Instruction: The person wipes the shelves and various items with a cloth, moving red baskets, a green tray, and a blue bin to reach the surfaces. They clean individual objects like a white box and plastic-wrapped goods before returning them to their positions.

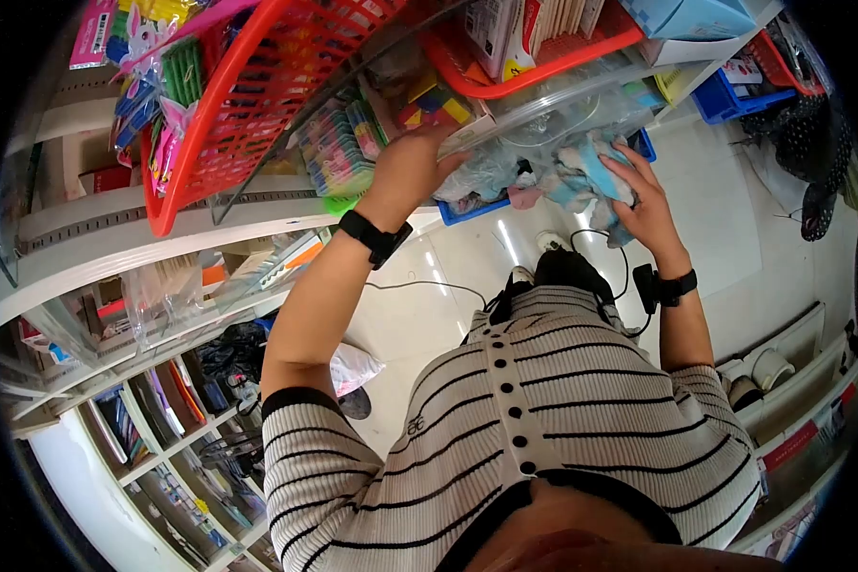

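Note:
My left hand [408, 173] reaches onto the shelf beside a small open box [472, 122] with red, yellow and blue things in it. Its thumb sticks out to the side, and the other fingertips are blurred and partly hidden. Packs of colourful small goods [336, 153] lie just left of that hand. On the right, my right hand [646, 202] has its fingers closed round a crumpled light blue and white cloth or wrapping [591, 176]. This bundle lies over a blue basket [459, 214] filled with clear plastic bags.
A red basket [248, 105] stands at the upper left near hanging packets. Another red basket [534, 74] holds boxes at the top. Lower left are shelves [153, 456] with books and small goods. A dark cable [429, 283] crosses the tiled floor [419, 329].

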A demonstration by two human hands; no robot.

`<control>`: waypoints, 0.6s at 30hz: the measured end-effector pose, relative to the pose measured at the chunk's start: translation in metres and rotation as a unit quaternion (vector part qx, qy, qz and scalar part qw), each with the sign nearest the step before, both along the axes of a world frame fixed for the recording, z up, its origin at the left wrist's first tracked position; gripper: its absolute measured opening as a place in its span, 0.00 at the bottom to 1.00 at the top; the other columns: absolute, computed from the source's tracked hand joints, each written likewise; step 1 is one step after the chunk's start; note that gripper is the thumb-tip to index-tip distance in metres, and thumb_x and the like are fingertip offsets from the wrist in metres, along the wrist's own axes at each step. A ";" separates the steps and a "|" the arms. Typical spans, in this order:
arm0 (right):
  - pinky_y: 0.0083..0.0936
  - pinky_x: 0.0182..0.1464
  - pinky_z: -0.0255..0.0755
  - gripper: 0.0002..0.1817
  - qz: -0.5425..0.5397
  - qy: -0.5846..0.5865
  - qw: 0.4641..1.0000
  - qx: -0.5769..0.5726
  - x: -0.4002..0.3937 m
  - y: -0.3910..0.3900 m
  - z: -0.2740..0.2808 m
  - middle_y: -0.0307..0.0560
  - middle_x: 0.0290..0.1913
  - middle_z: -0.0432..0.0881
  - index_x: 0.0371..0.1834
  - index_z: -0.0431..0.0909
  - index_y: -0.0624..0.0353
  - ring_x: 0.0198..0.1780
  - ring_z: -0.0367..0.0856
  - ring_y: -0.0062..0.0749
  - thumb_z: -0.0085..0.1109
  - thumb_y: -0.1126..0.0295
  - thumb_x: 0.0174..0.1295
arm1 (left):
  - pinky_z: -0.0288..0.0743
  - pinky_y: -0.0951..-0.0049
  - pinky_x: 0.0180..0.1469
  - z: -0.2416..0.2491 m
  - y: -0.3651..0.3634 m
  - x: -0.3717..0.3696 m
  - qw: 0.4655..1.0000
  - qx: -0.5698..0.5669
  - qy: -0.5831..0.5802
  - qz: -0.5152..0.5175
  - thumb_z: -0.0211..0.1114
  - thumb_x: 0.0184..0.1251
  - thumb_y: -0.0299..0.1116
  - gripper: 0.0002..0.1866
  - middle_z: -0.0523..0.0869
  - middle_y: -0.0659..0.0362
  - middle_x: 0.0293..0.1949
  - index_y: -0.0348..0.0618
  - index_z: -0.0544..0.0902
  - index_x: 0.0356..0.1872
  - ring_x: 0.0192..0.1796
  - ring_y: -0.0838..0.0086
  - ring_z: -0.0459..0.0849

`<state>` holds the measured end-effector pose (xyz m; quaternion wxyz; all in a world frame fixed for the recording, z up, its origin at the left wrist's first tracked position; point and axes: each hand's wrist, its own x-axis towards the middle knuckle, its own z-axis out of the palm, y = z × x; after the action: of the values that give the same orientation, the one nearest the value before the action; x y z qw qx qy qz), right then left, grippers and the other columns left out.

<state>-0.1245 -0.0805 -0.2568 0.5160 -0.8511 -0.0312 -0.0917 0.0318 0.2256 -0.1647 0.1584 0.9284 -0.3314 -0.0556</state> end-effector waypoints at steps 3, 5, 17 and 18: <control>0.34 0.69 0.59 0.35 0.017 -0.014 1.000 0.000 0.007 0.006 0.009 0.50 0.67 0.68 0.62 0.76 0.50 0.69 0.65 0.46 0.55 0.86 0.45 | 0.77 0.56 0.40 -0.001 0.004 0.002 0.999 0.024 -0.043 -0.002 0.62 0.64 0.37 0.12 0.84 0.46 0.38 0.43 0.82 0.44 0.40 0.51 0.83; 0.34 0.69 0.59 0.35 0.024 -0.017 1.000 -0.004 0.010 0.009 0.017 0.50 0.67 0.68 0.61 0.76 0.50 0.69 0.66 0.46 0.55 0.86 0.45 | 0.77 0.56 0.39 0.000 0.005 0.006 0.998 0.054 -0.032 0.007 0.62 0.65 0.35 0.12 0.84 0.44 0.40 0.41 0.82 0.46 0.40 0.49 0.83; 0.40 0.65 0.66 0.34 0.107 -0.110 0.982 -0.114 0.049 0.052 0.043 0.50 0.68 0.66 0.61 0.74 0.45 0.65 0.68 0.51 0.59 0.80 0.46 | 0.76 0.56 0.37 0.016 0.004 0.010 0.992 -0.022 -0.114 0.049 0.63 0.64 0.32 0.08 0.84 0.47 0.39 0.47 0.83 0.42 0.38 0.49 0.83; 0.40 0.65 0.66 0.34 0.104 -0.110 0.982 -0.113 0.052 0.061 0.045 0.50 0.68 0.66 0.61 0.74 0.45 0.65 0.68 0.51 0.59 0.80 0.46 | 0.76 0.56 0.37 0.017 0.004 0.011 0.991 -0.033 -0.121 0.047 0.63 0.63 0.32 0.08 0.84 0.47 0.39 0.46 0.83 0.42 0.38 0.49 0.83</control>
<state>-0.0720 -0.0194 -0.2123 0.4169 -0.8805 -0.1867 -0.1264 0.0424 0.2294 -0.1473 0.1501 0.9372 -0.3057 0.0756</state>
